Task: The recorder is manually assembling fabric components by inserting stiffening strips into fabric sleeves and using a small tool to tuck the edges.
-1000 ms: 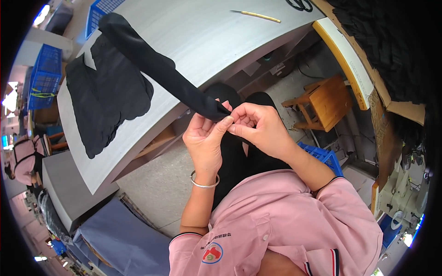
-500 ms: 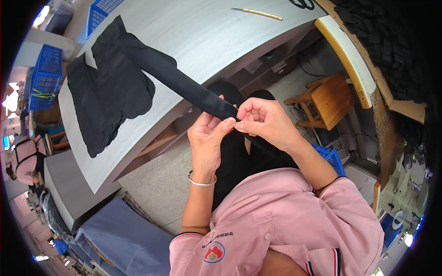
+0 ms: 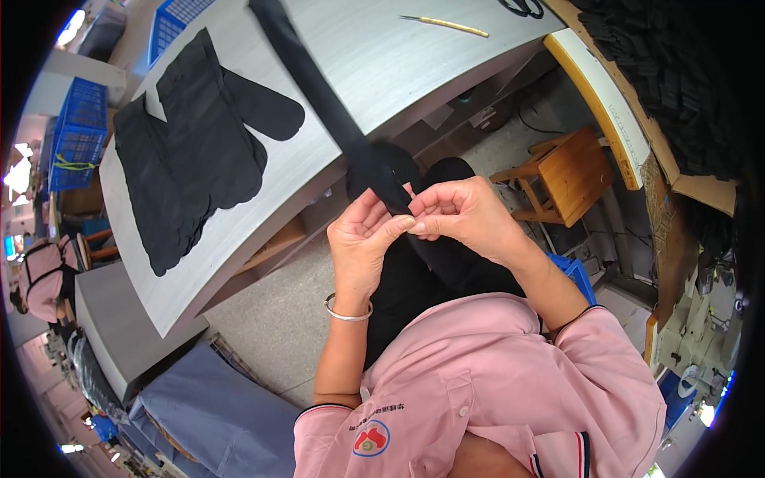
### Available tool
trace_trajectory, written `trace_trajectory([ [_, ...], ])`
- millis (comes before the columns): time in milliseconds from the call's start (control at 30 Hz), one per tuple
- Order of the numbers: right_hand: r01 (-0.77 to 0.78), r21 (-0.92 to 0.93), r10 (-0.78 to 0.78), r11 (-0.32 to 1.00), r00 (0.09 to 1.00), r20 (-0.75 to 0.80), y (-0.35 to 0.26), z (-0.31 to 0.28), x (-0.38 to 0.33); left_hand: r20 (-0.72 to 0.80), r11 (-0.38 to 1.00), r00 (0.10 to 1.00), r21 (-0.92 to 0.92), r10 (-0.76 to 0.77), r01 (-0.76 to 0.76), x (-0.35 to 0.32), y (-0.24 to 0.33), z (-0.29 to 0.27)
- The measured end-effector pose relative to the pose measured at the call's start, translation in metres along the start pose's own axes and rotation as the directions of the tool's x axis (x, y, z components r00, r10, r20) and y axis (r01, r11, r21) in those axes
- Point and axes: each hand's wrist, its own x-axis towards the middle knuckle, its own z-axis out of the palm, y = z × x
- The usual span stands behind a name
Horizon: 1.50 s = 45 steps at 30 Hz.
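The long, narrow black fabric strip (image 3: 333, 115) reaches from the person's lap over the pale grey tabletop (image 3: 406, 64) toward eleven o'clock, its near end pinched by thumbs and fingers of both the left hand (image 3: 356, 235) and the right hand (image 3: 466, 215), their tips close together. It looks light, soft and limp, unlikely to break but apt to twist or slide; the near end, gripped by its edges, seems the best hold. At ten o'clock from the hands lie overlapping flat black fabric pieces (image 3: 199, 135). Farther out, a blue plastic lattice crate (image 3: 78, 131) with a yellow-green tie stands between nine and ten, its contents unclear. Another blue crate (image 3: 572, 275) peeks past the right forearm toward four. At two, an open brown cardboard box (image 3: 701, 195) holds heaped black pieces (image 3: 661, 80).
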Motion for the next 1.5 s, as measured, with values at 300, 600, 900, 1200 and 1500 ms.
trace_trajectory([
  [300,-0.012,0.084,0.003,0.996,0.994,0.110,0.006,-0.007,-0.004,0.173,0.992,0.978,-0.005,-0.120,0.123,0.009,-0.001,-0.009],
  [600,-0.006,0.106,-0.009,0.994,0.991,0.137,0.014,-0.009,-0.003,0.169,0.986,0.972,-0.008,-0.163,0.166,0.007,0.000,-0.010],
  [900,0.024,0.048,-0.024,0.999,1.000,-0.005,0.020,0.000,0.000,0.058,0.990,0.989,0.050,-0.136,0.133,-0.001,0.002,0.001],
  [1200,0.042,-0.032,-0.044,0.999,0.996,-0.075,0.020,0.002,0.002,-0.035,0.989,0.992,-0.088,-0.120,0.117,-0.007,-0.011,0.006],
  [1500,0.198,-0.206,-0.231,0.958,0.961,-0.152,0.029,0.007,0.002,-0.044,0.984,0.985,-0.064,-0.167,0.164,-0.004,-0.012,-0.002],
])
